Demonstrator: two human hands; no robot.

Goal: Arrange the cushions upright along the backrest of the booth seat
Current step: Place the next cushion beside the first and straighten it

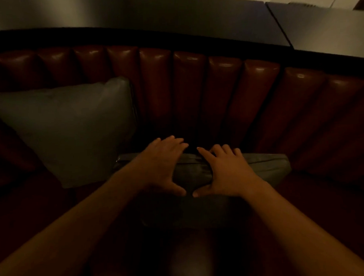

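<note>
Here the second cushion (260, 166) lies flat on the booth seat (323, 194), both hands on it.

One grey cushion (63, 129) already leans upright against the red backrest (192, 92) at left; the flat one sits just in front of the backrest, beside it. The left hand (163, 165) and right hand (229, 171) rest side by side on its top, fingers (206, 152) spread and nearly straight, reaching over the far edge, thumbs on the near face, not clenched. Judging from this, the standing-up step is in hand: next the hands need a grip on that far edge to tip the cushion up against the backrest.
</note>
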